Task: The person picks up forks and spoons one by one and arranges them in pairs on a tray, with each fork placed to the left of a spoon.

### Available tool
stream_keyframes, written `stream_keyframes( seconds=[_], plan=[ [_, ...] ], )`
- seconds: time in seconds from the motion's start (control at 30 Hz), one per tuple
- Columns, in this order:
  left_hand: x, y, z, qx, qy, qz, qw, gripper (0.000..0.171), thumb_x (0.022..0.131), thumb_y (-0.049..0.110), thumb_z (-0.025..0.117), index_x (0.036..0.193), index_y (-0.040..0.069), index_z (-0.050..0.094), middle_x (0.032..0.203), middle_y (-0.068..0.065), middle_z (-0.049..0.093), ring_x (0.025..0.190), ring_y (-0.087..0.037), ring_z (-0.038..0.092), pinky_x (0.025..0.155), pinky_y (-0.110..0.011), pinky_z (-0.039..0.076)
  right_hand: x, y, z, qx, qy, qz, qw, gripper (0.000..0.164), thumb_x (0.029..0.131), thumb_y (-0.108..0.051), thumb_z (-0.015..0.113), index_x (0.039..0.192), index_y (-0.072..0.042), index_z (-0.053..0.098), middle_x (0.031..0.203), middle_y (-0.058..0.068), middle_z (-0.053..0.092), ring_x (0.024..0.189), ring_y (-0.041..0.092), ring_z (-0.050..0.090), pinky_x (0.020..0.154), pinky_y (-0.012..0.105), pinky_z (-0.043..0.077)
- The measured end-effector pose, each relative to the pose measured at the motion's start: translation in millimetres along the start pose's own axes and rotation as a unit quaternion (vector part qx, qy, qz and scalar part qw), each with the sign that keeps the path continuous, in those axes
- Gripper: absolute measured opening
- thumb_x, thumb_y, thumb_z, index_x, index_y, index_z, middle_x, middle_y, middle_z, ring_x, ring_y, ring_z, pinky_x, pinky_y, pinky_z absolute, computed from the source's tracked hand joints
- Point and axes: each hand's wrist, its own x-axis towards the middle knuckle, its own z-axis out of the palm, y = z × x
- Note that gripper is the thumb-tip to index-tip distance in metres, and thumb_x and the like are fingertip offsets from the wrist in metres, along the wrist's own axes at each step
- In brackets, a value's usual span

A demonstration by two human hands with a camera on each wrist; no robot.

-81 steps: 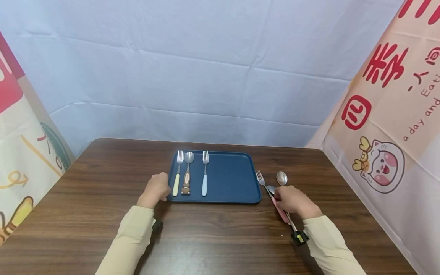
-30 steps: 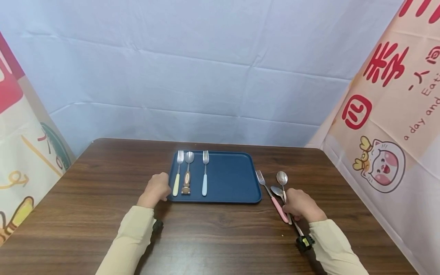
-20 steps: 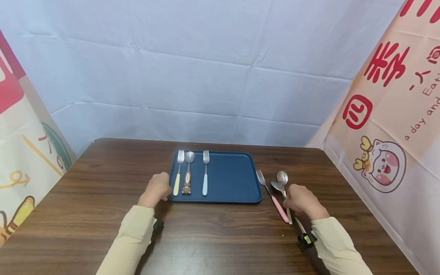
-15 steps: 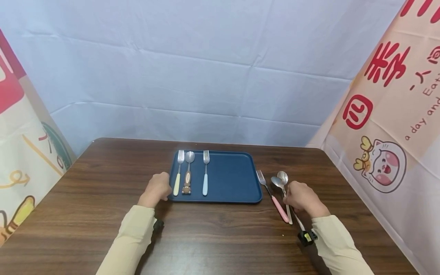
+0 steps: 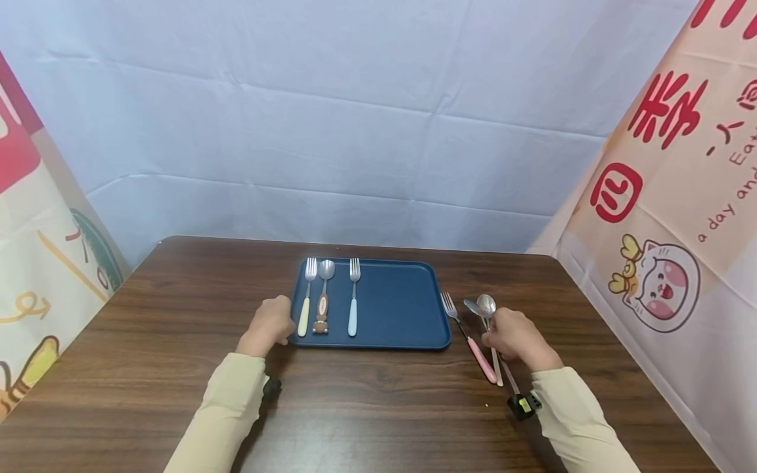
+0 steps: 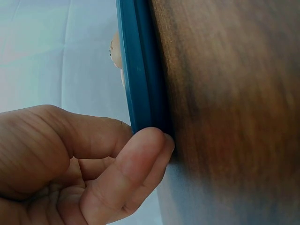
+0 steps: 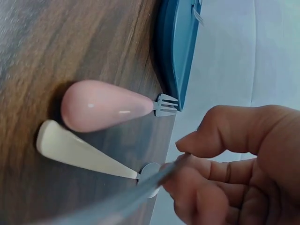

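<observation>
My left hand [image 5: 271, 323] grips the front left corner of a blue tray [image 5: 396, 309], thumb and fingers at its rim [image 6: 140, 70] in the left wrist view. On the tray lie a yellow-handled fork [image 5: 304, 309], a spoon with a brown bear handle [image 5: 322, 309] and a light-blue-handled fork [image 5: 353, 309]. Right of the tray, my right hand [image 5: 516, 335] pinches a spoon [image 5: 471, 307] by its handle, which runs back blurred in the right wrist view. Below it on the table lie a cream-handled spoon [image 7: 79, 150] and a pink-handled fork [image 7: 103, 107].
The brown wooden table [image 5: 378, 414] carries everything. A pale cloth [image 5: 331, 118] hangs behind it, with printed banners [image 5: 668, 197] at the right and left sides.
My right hand has moved right from beside the pink fork and raised the spoon slightly, its bowl now tilted beside the cream-handled spoon's bowl. My left hand keeps its place on the tray.
</observation>
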Motion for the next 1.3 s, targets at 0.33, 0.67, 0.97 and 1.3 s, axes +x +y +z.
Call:
stream_keyframes(
  seconds=[0.33, 0.67, 0.97, 1.3],
  plan=[
    [-0.4, 0.3, -0.1, 0.000, -0.004, -0.004, 1.0000, 0.018, 0.076, -0.007, 0.055, 0.094, -0.012, 0.057, 0.073, -0.016, 0.052, 0.055, -0.020, 0.056, 0.045, -0.025, 0.047, 3, -5, 2, 0.006, -0.001, -0.019, 1.000, 0.026, 0.076, -0.005, 0.057, 0.054, -0.011, 0.044, 0.049, -0.002, 0.039, 0.044, 0.013, 0.041, 0.042, 0.026, 0.033],
    [-0.7, -0.8, 0.5, -0.008, -0.002, -0.004, 1.0000, 0.018, 0.076, -0.008, 0.055, 0.093, -0.013, 0.056, 0.071, -0.016, 0.053, 0.053, -0.019, 0.057, 0.045, -0.025, 0.047, 9, -10, 4, 0.013, 0.015, -0.027, 0.999, 0.022, 0.079, -0.004, 0.054, 0.059, -0.010, 0.049, 0.053, 0.000, 0.047, 0.046, 0.014, 0.047, 0.044, 0.028, 0.037],
    [-0.1, -0.6, 1.0, -0.011, -0.005, -0.006, 0.9999, 0.019, 0.077, -0.008, 0.054, 0.095, -0.013, 0.056, 0.072, -0.016, 0.052, 0.053, -0.019, 0.057, 0.045, -0.025, 0.047, 15, -14, 7, 0.065, 0.022, -0.044, 0.997, 0.018, 0.080, 0.001, 0.048, 0.065, -0.009, 0.048, 0.055, 0.001, 0.046, 0.045, 0.012, 0.046, 0.045, 0.027, 0.034],
    [-0.5, -0.9, 0.7, -0.015, -0.001, -0.003, 0.9999, 0.018, 0.077, -0.008, 0.054, 0.094, -0.012, 0.056, 0.071, -0.015, 0.052, 0.052, -0.019, 0.056, 0.045, -0.025, 0.047, 29, -19, 14, 0.121, 0.032, -0.077, 0.989, 0.016, 0.083, 0.002, 0.050, 0.069, -0.004, 0.056, 0.057, 0.002, 0.050, 0.046, 0.012, 0.050, 0.044, 0.026, 0.040]
  ],
)
